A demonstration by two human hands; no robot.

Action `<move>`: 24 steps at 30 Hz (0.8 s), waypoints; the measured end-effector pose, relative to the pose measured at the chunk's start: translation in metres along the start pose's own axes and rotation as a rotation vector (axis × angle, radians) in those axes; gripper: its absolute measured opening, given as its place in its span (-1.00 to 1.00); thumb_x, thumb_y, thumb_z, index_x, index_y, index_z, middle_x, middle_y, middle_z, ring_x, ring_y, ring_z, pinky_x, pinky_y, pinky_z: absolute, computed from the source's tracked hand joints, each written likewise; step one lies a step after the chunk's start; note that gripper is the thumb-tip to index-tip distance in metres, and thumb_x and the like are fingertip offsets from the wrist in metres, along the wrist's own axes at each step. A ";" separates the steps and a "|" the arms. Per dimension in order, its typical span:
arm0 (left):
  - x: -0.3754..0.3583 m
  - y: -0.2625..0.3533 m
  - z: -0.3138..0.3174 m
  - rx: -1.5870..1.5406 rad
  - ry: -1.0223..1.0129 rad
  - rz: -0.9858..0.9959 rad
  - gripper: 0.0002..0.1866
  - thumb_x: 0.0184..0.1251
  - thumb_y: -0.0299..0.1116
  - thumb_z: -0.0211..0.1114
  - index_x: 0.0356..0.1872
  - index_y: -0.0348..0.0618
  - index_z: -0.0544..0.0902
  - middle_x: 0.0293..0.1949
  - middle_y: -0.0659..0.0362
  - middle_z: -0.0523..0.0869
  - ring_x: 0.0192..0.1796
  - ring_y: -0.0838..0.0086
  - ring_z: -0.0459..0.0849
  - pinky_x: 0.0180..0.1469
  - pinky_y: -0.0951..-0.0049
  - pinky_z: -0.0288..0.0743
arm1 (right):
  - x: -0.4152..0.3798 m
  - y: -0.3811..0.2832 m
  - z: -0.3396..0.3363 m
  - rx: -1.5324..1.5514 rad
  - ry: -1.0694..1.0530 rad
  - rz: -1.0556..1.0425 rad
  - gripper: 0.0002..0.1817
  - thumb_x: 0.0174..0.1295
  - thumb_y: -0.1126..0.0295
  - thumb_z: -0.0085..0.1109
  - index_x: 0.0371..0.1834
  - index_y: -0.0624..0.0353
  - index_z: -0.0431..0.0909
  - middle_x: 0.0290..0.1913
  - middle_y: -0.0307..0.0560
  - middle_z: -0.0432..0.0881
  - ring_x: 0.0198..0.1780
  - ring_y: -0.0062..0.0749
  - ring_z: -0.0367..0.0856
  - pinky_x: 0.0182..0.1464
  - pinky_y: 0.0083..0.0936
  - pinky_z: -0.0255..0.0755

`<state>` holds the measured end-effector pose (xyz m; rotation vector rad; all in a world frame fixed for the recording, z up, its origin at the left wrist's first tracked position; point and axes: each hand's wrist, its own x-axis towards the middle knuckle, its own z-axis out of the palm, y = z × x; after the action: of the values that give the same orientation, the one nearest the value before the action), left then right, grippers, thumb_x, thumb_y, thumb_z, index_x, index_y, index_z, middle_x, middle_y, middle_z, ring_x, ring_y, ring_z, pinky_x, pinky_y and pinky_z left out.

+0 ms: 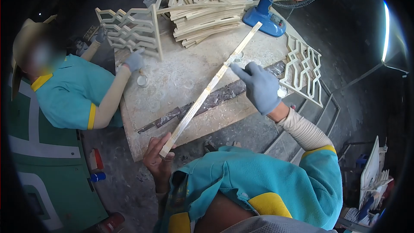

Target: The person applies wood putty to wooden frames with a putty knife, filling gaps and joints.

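Note:
My left hand point(158, 159), bare, is closed round the near end of a long pale wooden strip point(207, 90). The strip slants up and away across the table, with rough patches and joints along its upper face. My right hand point(261, 88) wears a grey glove. Its index finger reaches out to the strip's edge, apparently touching it, while the other fingers are partly bent and hold nothing visible. Below the strip lies a dark, stained bar point(220, 97) on the table. A small round container point(239, 56) sits just behind the strip.
A co-worker point(77, 90) at left holds a wooden lattice panel point(133, 30) upright. A stack of panels point(207, 17) and a blue fan point(264, 19) stand on the table point(168, 82). Another lattice panel point(304, 69) lies at the right edge. A cup point(142, 80) is near the co-worker.

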<state>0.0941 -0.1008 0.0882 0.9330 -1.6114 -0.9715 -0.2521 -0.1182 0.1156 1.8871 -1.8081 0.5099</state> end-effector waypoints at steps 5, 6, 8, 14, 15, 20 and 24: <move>0.000 0.000 -0.002 -0.007 -0.027 -0.008 -0.36 0.29 0.05 0.46 0.10 -0.41 0.71 -0.34 0.10 0.74 -0.20 0.41 0.59 -0.11 0.39 0.47 | -0.009 0.006 -0.004 0.067 0.008 -0.025 -0.39 0.08 0.49 0.21 0.26 -0.25 0.62 -0.37 -0.21 0.39 -0.41 -0.34 0.51 -0.46 -0.39 0.45; 0.000 0.000 -0.001 -0.009 -0.015 -0.003 -0.36 0.28 0.04 0.47 0.10 -0.41 0.71 -0.34 0.10 0.74 -0.20 0.42 0.59 -0.12 0.39 0.48 | -0.008 0.007 -0.007 0.092 0.030 -0.006 -0.40 0.07 0.49 0.21 0.25 -0.23 0.63 -0.37 -0.23 0.40 -0.40 -0.35 0.52 -0.46 -0.39 0.45; 0.000 0.001 -0.001 -0.013 -0.008 0.000 -0.36 0.28 0.04 0.47 0.10 -0.41 0.71 -0.34 0.10 0.74 -0.20 0.42 0.60 -0.13 0.40 0.48 | -0.007 0.004 -0.006 0.123 0.038 0.029 -0.41 0.05 0.51 0.22 0.22 -0.23 0.64 -0.35 -0.24 0.42 -0.39 -0.36 0.53 -0.46 -0.40 0.45; 0.005 0.002 0.000 -0.033 -0.011 -0.012 -0.36 0.27 0.03 0.48 0.11 -0.41 0.71 -0.33 0.10 0.74 -0.20 0.41 0.60 -0.12 0.39 0.48 | 0.001 0.007 0.008 -0.016 0.053 0.005 -0.37 0.07 0.53 0.17 0.27 -0.28 0.61 -0.35 -0.24 0.42 -0.38 -0.38 0.53 -0.47 -0.42 0.45; 0.005 0.002 -0.001 -0.017 -0.019 0.003 -0.36 0.26 0.03 0.48 0.11 -0.41 0.71 -0.33 0.11 0.74 -0.20 0.40 0.60 -0.12 0.38 0.48 | 0.005 0.011 0.005 -0.014 0.050 0.005 -0.37 0.07 0.53 0.17 0.27 -0.28 0.61 -0.35 -0.24 0.42 -0.38 -0.38 0.53 -0.47 -0.42 0.45; 0.005 0.000 -0.001 -0.011 -0.027 0.009 -0.36 0.25 0.01 0.49 0.11 -0.40 0.71 -0.33 0.11 0.74 -0.20 0.40 0.60 -0.12 0.38 0.48 | 0.006 0.007 -0.002 -0.007 0.089 0.007 -0.37 0.10 0.51 0.17 0.29 -0.28 0.59 -0.34 -0.24 0.42 -0.40 -0.37 0.52 -0.46 -0.41 0.45; 0.007 -0.001 -0.003 -0.010 -0.045 0.013 -0.37 0.25 0.00 0.49 0.12 -0.39 0.71 -0.33 0.10 0.74 -0.21 0.41 0.59 -0.12 0.39 0.47 | 0.003 0.009 0.006 0.014 0.072 -0.030 -0.36 0.06 0.57 0.18 0.26 -0.26 0.66 -0.34 -0.21 0.50 -0.42 -0.32 0.54 -0.40 -0.39 0.44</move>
<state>0.0957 -0.1074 0.0906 0.8982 -1.6465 -0.9970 -0.2616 -0.1248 0.1133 1.8779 -1.7323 0.5746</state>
